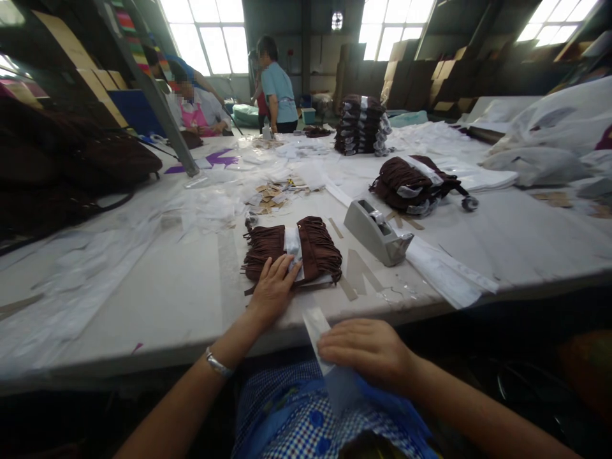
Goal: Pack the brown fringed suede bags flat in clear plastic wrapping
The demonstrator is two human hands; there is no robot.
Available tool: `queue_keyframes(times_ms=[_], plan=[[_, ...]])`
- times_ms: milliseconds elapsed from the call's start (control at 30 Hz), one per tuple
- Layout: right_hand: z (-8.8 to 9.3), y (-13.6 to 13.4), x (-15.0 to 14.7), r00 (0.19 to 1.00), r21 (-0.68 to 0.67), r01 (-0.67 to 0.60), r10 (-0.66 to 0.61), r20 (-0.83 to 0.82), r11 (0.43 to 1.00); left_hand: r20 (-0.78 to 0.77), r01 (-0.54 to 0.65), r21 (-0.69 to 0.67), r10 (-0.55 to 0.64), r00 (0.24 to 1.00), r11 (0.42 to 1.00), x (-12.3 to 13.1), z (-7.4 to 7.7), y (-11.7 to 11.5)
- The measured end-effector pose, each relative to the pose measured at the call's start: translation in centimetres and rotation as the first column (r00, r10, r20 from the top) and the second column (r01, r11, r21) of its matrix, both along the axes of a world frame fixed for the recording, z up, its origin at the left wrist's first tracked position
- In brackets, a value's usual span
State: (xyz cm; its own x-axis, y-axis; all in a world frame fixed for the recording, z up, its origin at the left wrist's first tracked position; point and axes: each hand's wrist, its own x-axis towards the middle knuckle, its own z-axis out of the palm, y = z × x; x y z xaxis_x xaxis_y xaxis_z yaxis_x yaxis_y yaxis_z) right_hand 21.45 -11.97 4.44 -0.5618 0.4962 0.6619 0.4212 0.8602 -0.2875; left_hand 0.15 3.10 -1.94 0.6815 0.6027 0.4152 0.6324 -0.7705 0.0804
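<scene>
A dark brown fringed bundle (318, 252) lies on the white-covered table (184, 293), with a pale band (292, 242) around its middle. My left hand (275, 287) rests on the near edge of the bundle and band, its fingers spread and nothing gripped. Nearer my body, beyond the table's front edge, my right hand (366, 350) is closed on a pale translucent strip (315, 328). The strip runs from near the table edge down toward my lap. Right of the bundle stands a grey tape dispenser (375, 233).
Another brown fringed bundle (406, 185) lies behind the dispenser, and a tall stack of bundles (362, 124) stands farther back. White sheets (444, 271) lie at right. Cardboard pieces (270, 197) are scattered mid-table. A metal post (157, 95) rises at left. Two people work across the table.
</scene>
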Motion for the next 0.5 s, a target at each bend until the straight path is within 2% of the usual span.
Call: queue_keyframes(times_ms=[100, 167, 267, 367, 500], plan=[[2.0, 1.3, -0.1, 0.998, -0.011, -0.055, 0.055, 0.041, 0.998, 0.036, -0.046, -0.005, 0.046, 0.998, 0.999, 0.4, 0.3, -1.0], [2.8, 2.1, -0.1, 0.994, -0.022, -0.092, 0.093, 0.056, 0.996, 0.068, -0.022, -0.029, 0.024, 0.997, 0.999, 0.3, 0.6, -1.2], [3.5, 2.9, 0.1, 0.995, -0.024, -0.091, 0.092, 0.044, 0.996, 0.156, 0.041, -0.084, -0.027, 0.987, 0.996, 0.0, 0.8, -1.4], [4.0, 3.4, 0.4, 0.996, -0.03, -0.074, 0.075, 0.05, 0.997, 0.242, 0.061, -0.127, -0.029, 0.97, 0.99, -0.5, 0.8, -1.7], [5.1, 4.3, 0.5, 0.992, -0.011, -0.072, 0.073, 0.103, 0.997, 0.231, 0.076, -0.137, -0.043, 0.972, 0.988, -0.7, 0.7, -2.3]])
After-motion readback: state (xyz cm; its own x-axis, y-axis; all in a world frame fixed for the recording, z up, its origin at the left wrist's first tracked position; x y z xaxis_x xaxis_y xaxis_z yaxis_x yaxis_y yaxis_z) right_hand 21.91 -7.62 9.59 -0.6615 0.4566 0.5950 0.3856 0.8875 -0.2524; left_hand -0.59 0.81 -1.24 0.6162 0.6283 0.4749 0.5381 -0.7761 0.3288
